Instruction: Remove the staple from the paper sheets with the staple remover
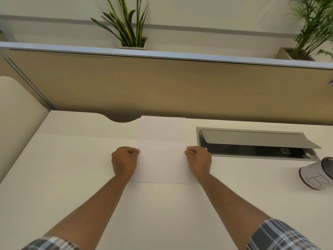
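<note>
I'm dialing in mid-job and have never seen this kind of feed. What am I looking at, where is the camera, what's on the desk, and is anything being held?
There is no machine here. One wide camera worn on a person's head looks forward and down at their bare arms. The left hand and right hand are curled shut, each at a side edge of the white paper sheets lying flat on the pale desk. To the right are an open cable hatch and a tipped white cup. Two potted plants stand behind the partition. No staple or staple remover can be made out.
</note>
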`<action>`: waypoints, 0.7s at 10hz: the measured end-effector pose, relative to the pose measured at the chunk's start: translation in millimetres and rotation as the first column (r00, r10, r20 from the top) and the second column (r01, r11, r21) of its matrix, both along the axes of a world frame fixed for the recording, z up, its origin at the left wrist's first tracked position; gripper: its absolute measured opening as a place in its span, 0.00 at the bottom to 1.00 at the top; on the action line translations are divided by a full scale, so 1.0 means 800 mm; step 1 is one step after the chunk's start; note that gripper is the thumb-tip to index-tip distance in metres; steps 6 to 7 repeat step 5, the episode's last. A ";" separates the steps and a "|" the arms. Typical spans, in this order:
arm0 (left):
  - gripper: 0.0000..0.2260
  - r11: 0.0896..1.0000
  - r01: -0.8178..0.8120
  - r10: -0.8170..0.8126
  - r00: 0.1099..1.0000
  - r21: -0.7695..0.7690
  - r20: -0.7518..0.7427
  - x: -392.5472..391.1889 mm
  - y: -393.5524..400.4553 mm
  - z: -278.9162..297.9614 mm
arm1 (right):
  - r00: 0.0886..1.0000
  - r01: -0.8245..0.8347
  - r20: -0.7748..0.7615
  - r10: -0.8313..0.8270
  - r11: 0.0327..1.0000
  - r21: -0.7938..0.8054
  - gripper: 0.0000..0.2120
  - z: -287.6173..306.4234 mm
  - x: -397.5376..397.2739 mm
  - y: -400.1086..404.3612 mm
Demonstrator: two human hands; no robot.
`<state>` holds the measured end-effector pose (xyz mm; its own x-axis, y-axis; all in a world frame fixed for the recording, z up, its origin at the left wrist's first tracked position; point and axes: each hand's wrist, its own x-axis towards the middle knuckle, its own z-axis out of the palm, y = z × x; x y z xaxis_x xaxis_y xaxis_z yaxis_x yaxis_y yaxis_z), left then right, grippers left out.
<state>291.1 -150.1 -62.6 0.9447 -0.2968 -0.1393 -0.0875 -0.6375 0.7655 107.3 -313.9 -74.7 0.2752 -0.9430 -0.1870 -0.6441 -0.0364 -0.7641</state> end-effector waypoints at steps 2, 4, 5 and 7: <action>0.05 0.995 0.083 -0.082 0.997 0.054 -0.011 -0.008 0.002 0.002 | 0.999 -0.049 0.006 0.048 0.998 0.030 0.14 0.010 -0.007 0.005; 0.22 0.979 0.180 -0.178 0.984 0.097 -0.031 -0.032 0.019 0.026 | 0.978 -0.193 -0.062 0.199 0.977 0.093 0.24 0.035 -0.031 0.021; 0.22 0.967 0.237 -0.238 0.971 0.094 0.002 -0.057 0.032 0.041 | 0.940 -0.277 -0.188 0.286 0.958 0.076 0.29 0.051 -0.056 0.034; 0.22 0.967 0.237 -0.238 0.971 0.094 0.002 -0.057 0.032 0.041 | 0.940 -0.277 -0.188 0.286 0.958 0.076 0.29 0.051 -0.056 0.034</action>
